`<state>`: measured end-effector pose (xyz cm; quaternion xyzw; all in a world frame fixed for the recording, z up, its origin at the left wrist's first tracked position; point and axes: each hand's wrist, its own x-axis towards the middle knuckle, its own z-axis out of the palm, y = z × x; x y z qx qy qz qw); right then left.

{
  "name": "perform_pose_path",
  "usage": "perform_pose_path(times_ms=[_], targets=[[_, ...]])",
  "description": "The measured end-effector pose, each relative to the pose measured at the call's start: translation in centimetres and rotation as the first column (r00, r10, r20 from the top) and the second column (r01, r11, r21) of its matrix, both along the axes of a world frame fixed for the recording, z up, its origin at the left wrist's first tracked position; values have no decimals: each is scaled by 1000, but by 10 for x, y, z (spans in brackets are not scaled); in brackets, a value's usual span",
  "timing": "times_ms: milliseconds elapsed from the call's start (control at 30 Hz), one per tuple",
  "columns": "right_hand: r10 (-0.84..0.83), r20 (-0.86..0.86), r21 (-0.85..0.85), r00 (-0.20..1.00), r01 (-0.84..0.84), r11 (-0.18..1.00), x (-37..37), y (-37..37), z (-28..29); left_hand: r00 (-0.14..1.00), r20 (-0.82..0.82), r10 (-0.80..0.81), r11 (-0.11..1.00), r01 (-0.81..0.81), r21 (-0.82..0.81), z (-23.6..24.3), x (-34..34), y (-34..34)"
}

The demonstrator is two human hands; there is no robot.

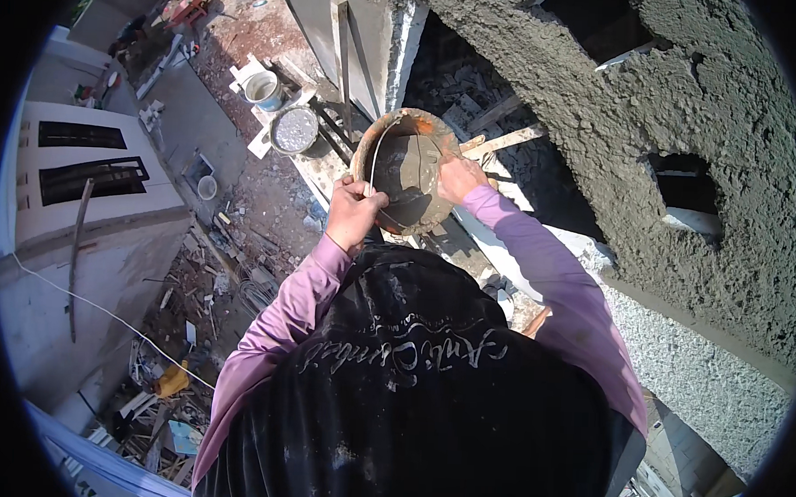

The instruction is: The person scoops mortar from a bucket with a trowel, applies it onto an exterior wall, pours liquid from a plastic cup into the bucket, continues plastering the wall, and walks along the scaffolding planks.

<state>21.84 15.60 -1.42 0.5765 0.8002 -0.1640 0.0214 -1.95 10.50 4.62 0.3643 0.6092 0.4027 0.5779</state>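
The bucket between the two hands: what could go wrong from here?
1. The bucket might slip or tip: the left hand grips its near-left rim and the right hand its right side.
2. Its thin handle lies across the opening beside the left hand, so fingers could perhaps get caught.
3. If dropped, it could knock the nearby container of grey mix.
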Motion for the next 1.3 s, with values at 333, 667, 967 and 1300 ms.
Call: perform_pose_path(times_ms=[333, 667, 967, 1300], targets=[[167, 72, 300, 983, -181, 937, 0, 5, 19, 999, -51, -21, 999, 19, -29, 1, -19, -1], [266, 36, -78, 963, -262, 962, -30, -1, 48, 998, 60, 22, 974, -8, -225, -4, -37, 18], [152, -27, -367, 988, -152, 918, -42, 47, 24, 964, -258, -58, 977, 108, 183, 1, -44, 41], [-170, -313, -362, 934, 49, 931, -51, 60, 96, 989, 140, 45, 999, -43, -14, 8, -91, 57]])
